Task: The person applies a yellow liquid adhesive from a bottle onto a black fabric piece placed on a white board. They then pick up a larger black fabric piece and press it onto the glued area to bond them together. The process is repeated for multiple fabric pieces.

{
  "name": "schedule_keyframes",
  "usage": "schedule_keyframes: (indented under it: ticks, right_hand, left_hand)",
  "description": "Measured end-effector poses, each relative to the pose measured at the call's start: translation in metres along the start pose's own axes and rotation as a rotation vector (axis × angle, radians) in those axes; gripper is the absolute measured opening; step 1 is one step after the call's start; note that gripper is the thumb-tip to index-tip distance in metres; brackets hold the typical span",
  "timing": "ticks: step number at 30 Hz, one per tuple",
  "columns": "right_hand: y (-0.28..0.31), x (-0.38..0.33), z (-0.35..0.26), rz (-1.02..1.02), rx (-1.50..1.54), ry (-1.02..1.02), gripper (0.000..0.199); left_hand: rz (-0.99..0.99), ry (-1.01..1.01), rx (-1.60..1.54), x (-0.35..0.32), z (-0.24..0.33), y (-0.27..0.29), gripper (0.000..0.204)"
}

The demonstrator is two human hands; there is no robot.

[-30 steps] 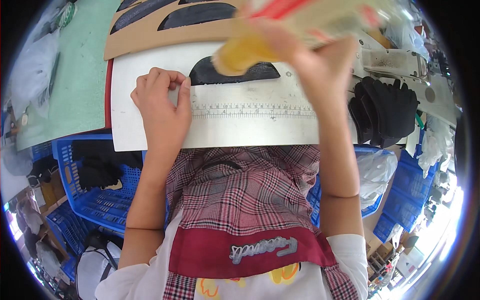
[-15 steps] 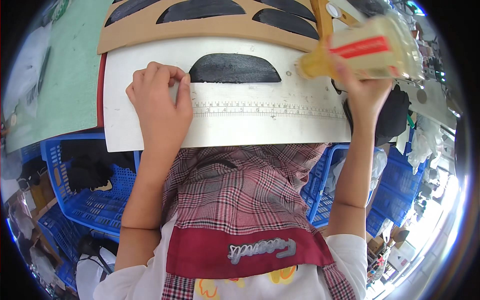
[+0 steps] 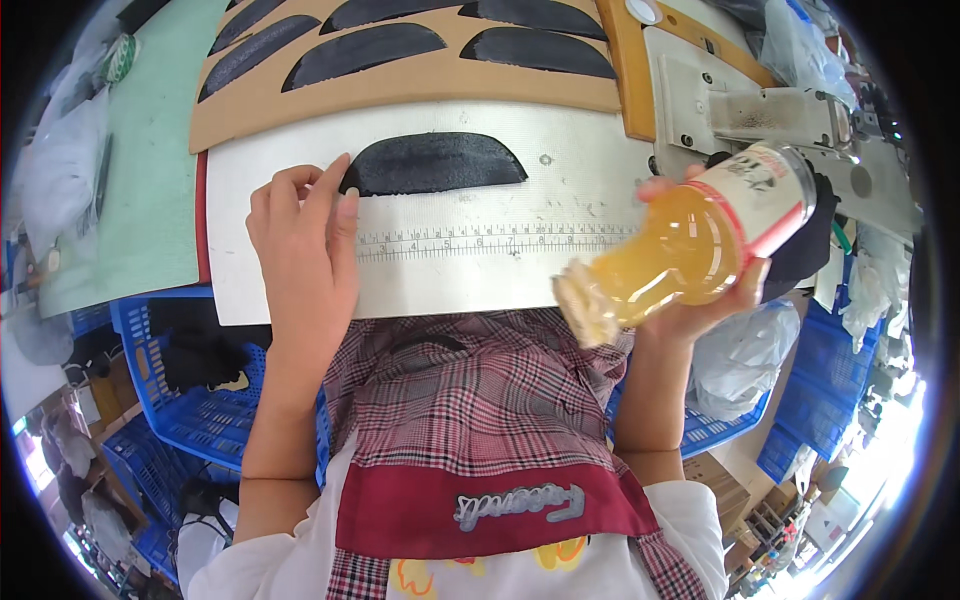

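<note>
Where one hand (image 3: 703,312) grips, one bottle (image 3: 715,232) tilts.

Bright, fairly even light here, washing over the white ruled board (image 3: 440,285)! Blazing glare down the right rim, purple fringing beside it. Highlights sparkle on the amber-filled bottle (image 3: 665,262), its tip (image 3: 587,306) slightly soft. Edges bowing, dissolving into black corners.

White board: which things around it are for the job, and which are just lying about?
Looks in use:
bottle, in the right hand
black piece, touched by the left hand
white board
brown board with more black pieces

Probably just lying about:
plastic bag on the left
blue basket
</note>
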State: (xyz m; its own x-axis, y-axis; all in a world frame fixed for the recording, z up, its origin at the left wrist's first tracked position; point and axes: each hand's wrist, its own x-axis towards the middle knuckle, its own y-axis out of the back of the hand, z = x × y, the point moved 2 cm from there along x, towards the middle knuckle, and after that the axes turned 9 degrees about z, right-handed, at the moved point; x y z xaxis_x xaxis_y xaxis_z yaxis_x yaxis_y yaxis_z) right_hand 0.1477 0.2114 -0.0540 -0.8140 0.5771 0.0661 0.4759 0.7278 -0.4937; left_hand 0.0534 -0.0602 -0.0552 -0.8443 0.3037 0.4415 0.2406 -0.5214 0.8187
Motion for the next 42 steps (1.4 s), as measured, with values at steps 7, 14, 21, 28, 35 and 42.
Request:
schedule_keyframes:
  ticks: [7,14,21,28,35,42]
  right_hand:
    - [-0.003,-0.008,0.027,-0.042,-0.051,-0.092,0.085]
    - [-0.006,-0.009,0.031,-0.077,-0.053,-0.100,0.085]
    - [-0.001,-0.008,0.032,-0.152,-0.086,-0.058,0.086]
    - [-0.015,-0.008,0.030,-0.156,-0.034,-0.098,0.088]
    - [-0.032,-0.014,0.030,-0.145,-0.092,-0.152,0.090]
    - [-0.034,-0.019,0.038,-0.160,-0.042,-0.228,0.087]
  left_hand:
    - [0.030,-0.025,-0.026,0.001,0.004,0.005,0.026]
    - [0.040,0.186,-0.344,0.007,-0.004,0.004,0.022]
    - [-0.137,0.626,-0.757,0.016,-0.022,0.005,0.024]
    - [-0.309,0.646,-0.692,0.026,-0.021,0.011,0.016]
    - [-0.346,0.579,-0.605,0.039,-0.017,0.015,0.012]
    - [-0.448,0.561,-0.591,0.033,-0.024,0.016,0.013]
